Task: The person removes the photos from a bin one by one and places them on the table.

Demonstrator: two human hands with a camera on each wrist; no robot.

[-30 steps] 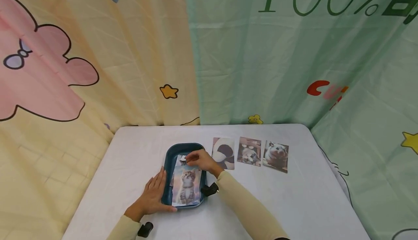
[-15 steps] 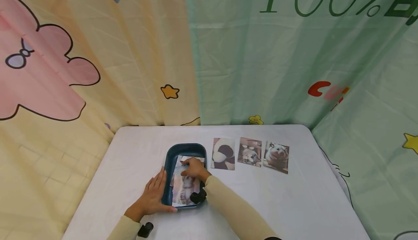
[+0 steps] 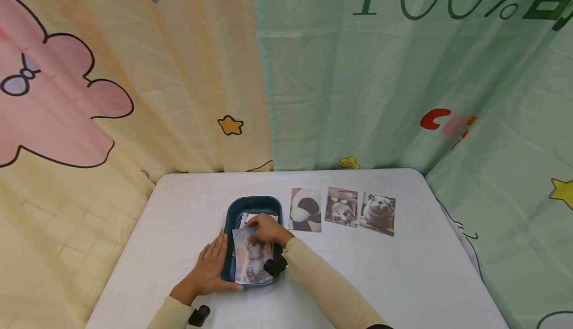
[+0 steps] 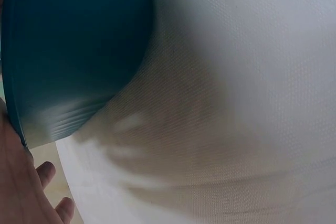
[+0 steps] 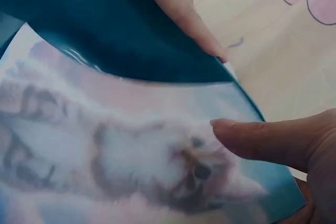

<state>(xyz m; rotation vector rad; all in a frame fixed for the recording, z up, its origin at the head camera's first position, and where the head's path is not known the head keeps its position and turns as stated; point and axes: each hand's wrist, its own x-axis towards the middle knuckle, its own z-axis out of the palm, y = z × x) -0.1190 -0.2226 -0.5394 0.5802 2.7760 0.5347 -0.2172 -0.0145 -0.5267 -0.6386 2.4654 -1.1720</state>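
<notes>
A dark teal tray point(image 3: 255, 205) stands on the table with picture cards inside it. On top is a kitten card point(image 3: 243, 259), and my right hand point(image 3: 267, 229) pinches it near its far edge. In the right wrist view the thumb point(image 5: 262, 142) presses on the kitten's picture and a fingertip shows under the card, which bows. A paler card's edge point(image 3: 244, 217) shows beneath, beyond the kitten card. My left hand point(image 3: 209, 267) rests along the tray's left side, fingers straight and thumb at the near corner. The tray's outer wall point(image 4: 73, 40) fills the left wrist view's upper left.
Right of the tray, three picture cards lie in a row on the white table point(image 3: 380, 279): a panda-like card point(image 3: 306, 209), a card with an animal's face point(image 3: 341, 207) and a hamster card point(image 3: 378, 213). Printed curtains point(image 3: 313, 95) stand behind and beside the table.
My right hand first reaches over the tray's far part, then comes down onto the kitten card and pinches it. The card has shifted slightly left. My left hand stays put.
</notes>
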